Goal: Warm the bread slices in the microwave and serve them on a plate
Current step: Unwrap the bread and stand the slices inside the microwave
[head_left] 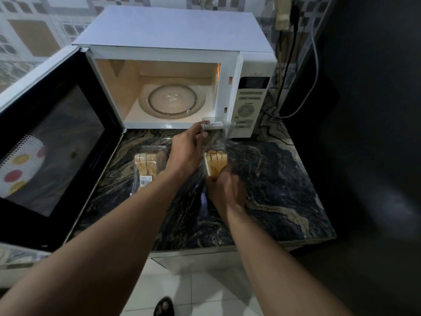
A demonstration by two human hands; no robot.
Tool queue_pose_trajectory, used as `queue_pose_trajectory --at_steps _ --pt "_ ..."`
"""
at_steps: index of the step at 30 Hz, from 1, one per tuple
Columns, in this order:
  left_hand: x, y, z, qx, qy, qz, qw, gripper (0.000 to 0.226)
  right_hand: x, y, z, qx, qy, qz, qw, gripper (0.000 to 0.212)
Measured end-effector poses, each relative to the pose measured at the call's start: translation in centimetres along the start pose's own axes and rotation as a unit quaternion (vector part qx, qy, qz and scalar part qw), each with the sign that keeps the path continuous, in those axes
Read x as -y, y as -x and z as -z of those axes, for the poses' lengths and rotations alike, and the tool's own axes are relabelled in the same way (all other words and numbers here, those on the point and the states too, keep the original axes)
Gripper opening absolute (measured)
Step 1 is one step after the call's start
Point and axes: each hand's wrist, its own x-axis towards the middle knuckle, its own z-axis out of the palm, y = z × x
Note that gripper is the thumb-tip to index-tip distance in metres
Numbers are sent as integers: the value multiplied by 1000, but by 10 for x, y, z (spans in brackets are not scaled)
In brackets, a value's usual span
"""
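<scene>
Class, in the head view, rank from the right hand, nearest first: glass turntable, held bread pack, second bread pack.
1. held bread pack, gripped by the right hand.
2. second bread pack, left, on the counter.
3. glass turntable, inside the microwave.

Wall [34,30]: patterned tiles, white frames round tan and grey panels. Counter [284,183]: dark veined stone with a pale front edge. Floor [200,290]: white tiles, seen below the counter edge. Right side: large dark surface [369,110], unlit, possibly a cabinet; not resolvable. Two cables [287,71], one black and one grey, hang down the wall corner to the counter. Light dim overall.
</scene>
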Motion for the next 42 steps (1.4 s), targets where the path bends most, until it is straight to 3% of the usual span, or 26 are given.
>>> queue_pose_trajectory --at_steps 10,22,27,42 --pt "-4 10 -5 -19 11 -26 999 33 -4 -9 12 -8 -4 -3 1000 25" --pt "-12 22 -11 -29 4 -18 999 34 -6 -2 33 -43 -18 -13 999 30" --pt "-15 29 -10 -32 -4 -6 999 39 -16 6 40 -33 -26 -25 999 47" --pt "-22 65 -20 -45 -17 8 999 42 -51 10 92 -74 7 -28 997 42"
